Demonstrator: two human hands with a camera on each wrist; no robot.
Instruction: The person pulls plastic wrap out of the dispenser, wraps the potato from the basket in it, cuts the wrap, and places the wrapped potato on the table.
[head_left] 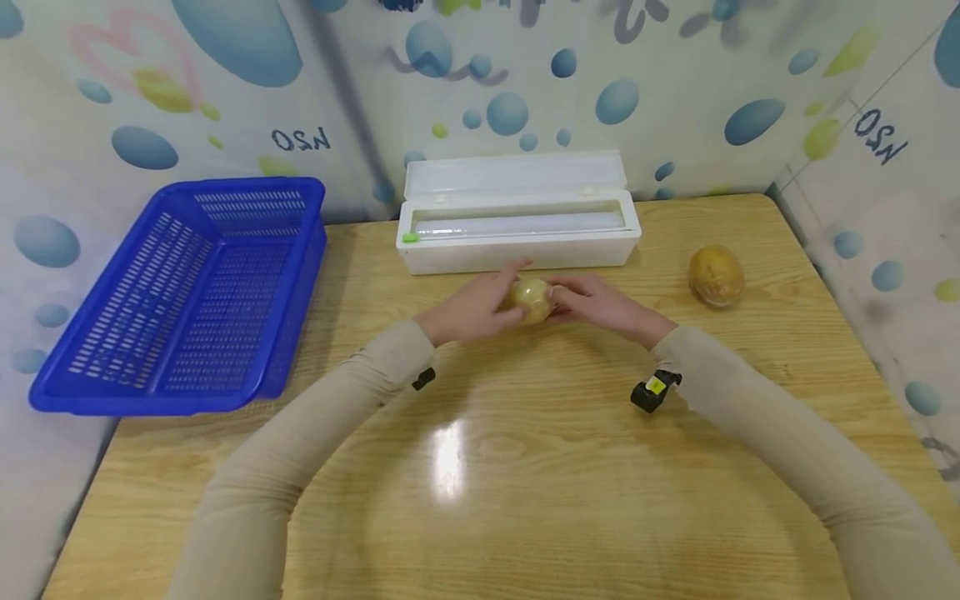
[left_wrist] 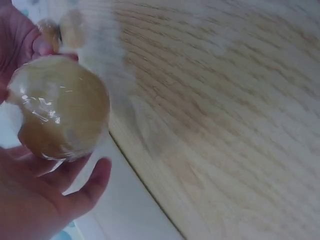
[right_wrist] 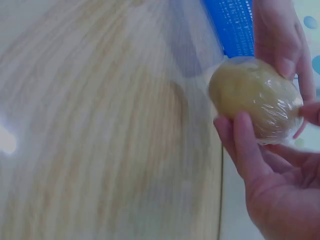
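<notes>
Between my two hands is a round, pale yellow fruit (head_left: 531, 301) wrapped in shiny clear cling film, held just in front of the white box. My left hand (head_left: 480, 304) grips it from the left, its fingers curving around one side in the left wrist view. From the other side my right hand (head_left: 588, 302) holds the same fruit (right_wrist: 255, 97); its fingertips press on the film in the right wrist view. The exact kind of fruit cannot be told. A white cling film dispenser (head_left: 517, 254) stands behind the hands with its lid up and a roll inside.
A blue plastic basket (head_left: 273, 367) sits at the left of the wooden table (head_left: 525, 500). To the right lies an orange-brown round fruit (head_left: 716, 275) that looks film-wrapped. A green slider (head_left: 410, 237) sits at the dispenser's left end. Patterned walls border the table.
</notes>
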